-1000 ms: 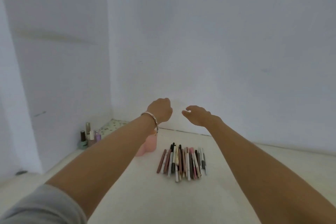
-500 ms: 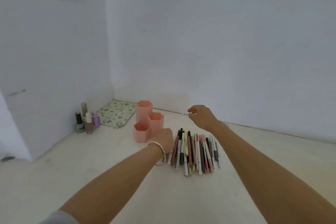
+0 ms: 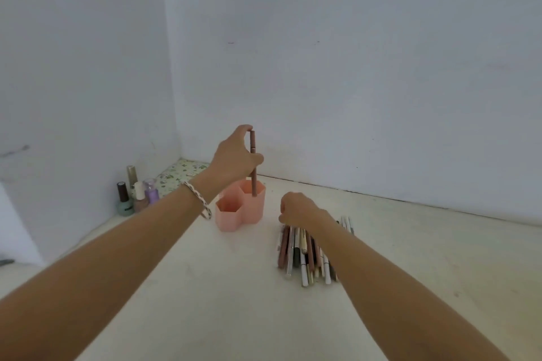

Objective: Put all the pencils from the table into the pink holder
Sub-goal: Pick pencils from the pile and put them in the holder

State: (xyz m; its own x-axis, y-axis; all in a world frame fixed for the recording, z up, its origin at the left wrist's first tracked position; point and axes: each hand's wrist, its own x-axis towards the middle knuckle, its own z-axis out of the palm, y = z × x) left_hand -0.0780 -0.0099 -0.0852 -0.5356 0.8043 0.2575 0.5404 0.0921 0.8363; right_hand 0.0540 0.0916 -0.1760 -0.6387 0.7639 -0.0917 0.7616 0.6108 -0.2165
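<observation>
The left hand (image 3: 234, 155) pinches a slim brown pencil (image 3: 253, 164) upright, fingertip capping its top end, thumb against the shaft. The pencil's lower end is inside a cell of the pink plastic hexagonal-cell holder (image 3: 240, 208), directly at 6 o'clock below the hand. Keep the shaft vertical, lower until the tip bottoms out, then release; a tilted release could tip the light holder. The right hand (image 3: 296, 209), at 4 o'clock from the left, is curled over the far ends of the row of mixed-colour pencils (image 3: 302, 255) on the off-white table (image 3: 205, 302); whether it grips one cannot be determined. Most pencils remain outside the holder.
</observation>
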